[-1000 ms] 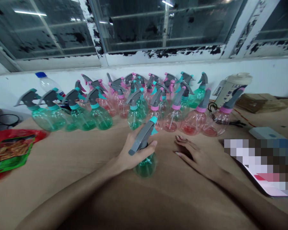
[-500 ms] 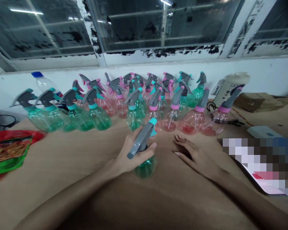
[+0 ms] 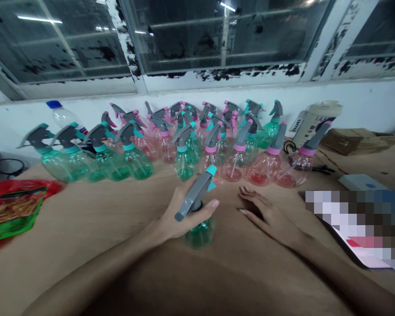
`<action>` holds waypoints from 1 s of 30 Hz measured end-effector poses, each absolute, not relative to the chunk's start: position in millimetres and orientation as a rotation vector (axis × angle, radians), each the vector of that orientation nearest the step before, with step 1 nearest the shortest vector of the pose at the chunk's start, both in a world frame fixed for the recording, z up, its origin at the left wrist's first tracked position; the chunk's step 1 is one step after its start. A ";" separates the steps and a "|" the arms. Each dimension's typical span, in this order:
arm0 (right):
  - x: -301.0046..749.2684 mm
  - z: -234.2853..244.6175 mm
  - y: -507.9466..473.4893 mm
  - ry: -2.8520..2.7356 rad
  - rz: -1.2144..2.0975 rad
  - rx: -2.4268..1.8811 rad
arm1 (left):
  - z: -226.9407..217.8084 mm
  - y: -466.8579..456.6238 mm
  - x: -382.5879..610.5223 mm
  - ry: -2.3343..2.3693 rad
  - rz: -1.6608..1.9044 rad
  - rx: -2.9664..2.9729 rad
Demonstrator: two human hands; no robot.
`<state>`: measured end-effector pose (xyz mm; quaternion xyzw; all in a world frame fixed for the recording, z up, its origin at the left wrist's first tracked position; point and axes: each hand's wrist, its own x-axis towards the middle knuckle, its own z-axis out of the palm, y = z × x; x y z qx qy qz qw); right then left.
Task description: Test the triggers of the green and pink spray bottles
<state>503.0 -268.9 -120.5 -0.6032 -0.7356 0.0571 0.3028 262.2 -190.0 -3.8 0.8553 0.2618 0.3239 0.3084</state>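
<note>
A green clear spray bottle point(image 3: 200, 233) with a grey and teal trigger head stands on the wooden table point(image 3: 118, 245) in front of me. My left hand point(image 3: 181, 213) is wrapped round its neck, just below the head, with the thumb on the near side. To its right, my right hand point(image 3: 265, 215) rests on the tabletop with fingers stretched out, holding nothing. Behind both hands stand rows of spray bottles: green ones point(image 3: 138, 164) at the left, pink ones point(image 3: 260, 171) at the right, and mixed colours farther back.
A red and green snack packet point(image 3: 18, 210) lies at the left. On the right are a flat device, partly pixelated point(image 3: 365, 250), a small white box point(image 3: 362, 182), a white cup point(image 3: 317, 120) and folded brown cardboard point(image 3: 352, 140). A blue-capped bottle point(image 3: 64, 116) stands near the wall.
The view has shifted very slightly. My left hand keeps its hold on the spray bottle, and its thumb has moved a little to the right. My right hand has stayed in place.
</note>
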 end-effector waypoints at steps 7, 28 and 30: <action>502.5 -121.3 -269.3 -1.951 0.159 -1.628 | -4.7 -190.6 256.0 0.610 0.805 2.151; 502.6 -127.5 -269.6 -1.923 0.137 -1.648 | -10.6 -208.7 214.0 0.880 0.815 2.271; 502.7 -128.6 -269.7 -1.930 0.125 -1.651 | -7.9 -206.6 207.5 0.929 0.829 2.298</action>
